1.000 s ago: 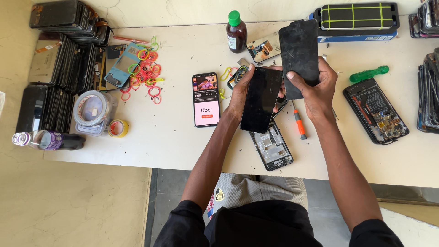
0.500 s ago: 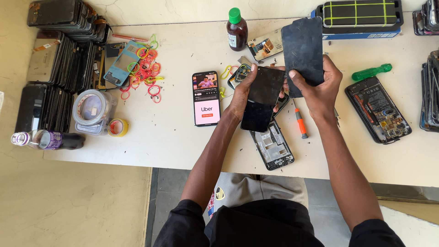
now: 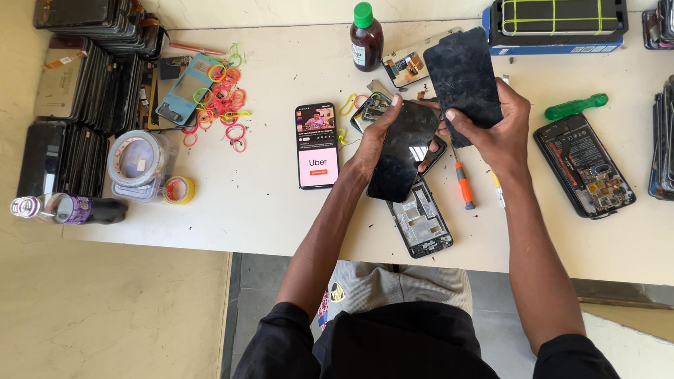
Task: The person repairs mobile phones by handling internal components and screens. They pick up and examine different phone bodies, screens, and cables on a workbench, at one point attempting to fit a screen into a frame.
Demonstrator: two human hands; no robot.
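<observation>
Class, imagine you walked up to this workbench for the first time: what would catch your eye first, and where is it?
First, the two dark phone panels held up at the table's middle: a glossy one in the left hand, a dusty one in the right hand. Next, the lit phone lying just left of them, its screen bright. Then the tangle of coloured rubber bands further left, near stacks of dark panels.

Phone repair workshop: opened phones [image 3: 584, 165], screwdriver [image 3: 463, 188].

Bright even daylight, sharp, soft shadows
</observation>
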